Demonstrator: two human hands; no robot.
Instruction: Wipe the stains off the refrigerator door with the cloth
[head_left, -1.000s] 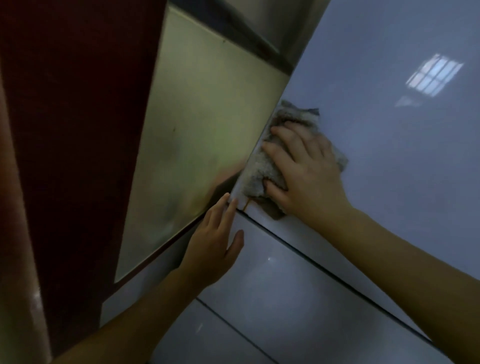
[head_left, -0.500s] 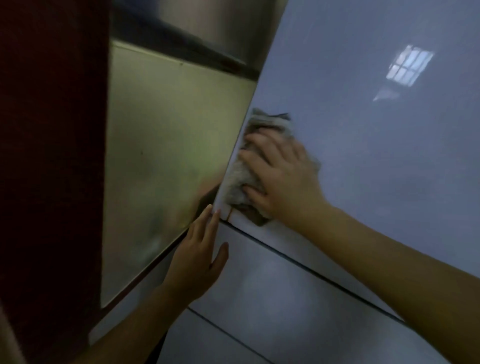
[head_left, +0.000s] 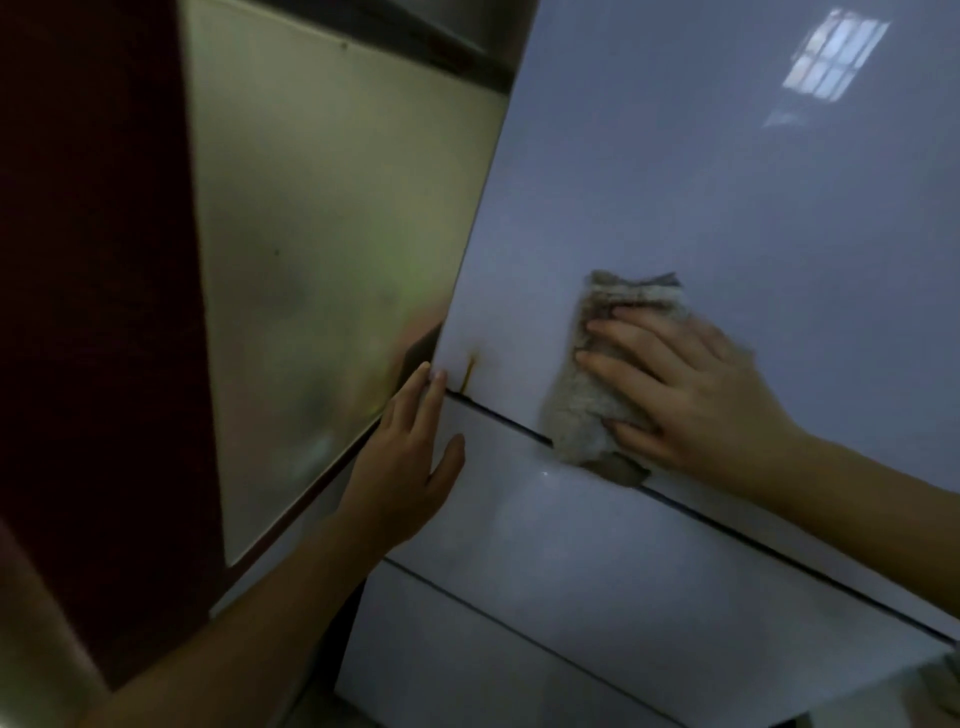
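Cloth shifted right, under right hand

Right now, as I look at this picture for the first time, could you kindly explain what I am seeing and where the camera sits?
There is no machine here: a person is working with two bare hands. The single picture comes from a wide-angle camera worn on that person's head, looking forward and down, so the arms reach in from the bottom edge. The pale glossy surface is the refrigerator door, seen at a slant; a window reflects on it at the upper right. The right hand lies flat, pressing a greyish cloth against the door, just above the dark seam between door panels. The left hand holds nothing; it rests open near the door's left edge. Beside its fingertips a small brownish stain is visible, apart from the cloth. To the left is a yellowish panel.
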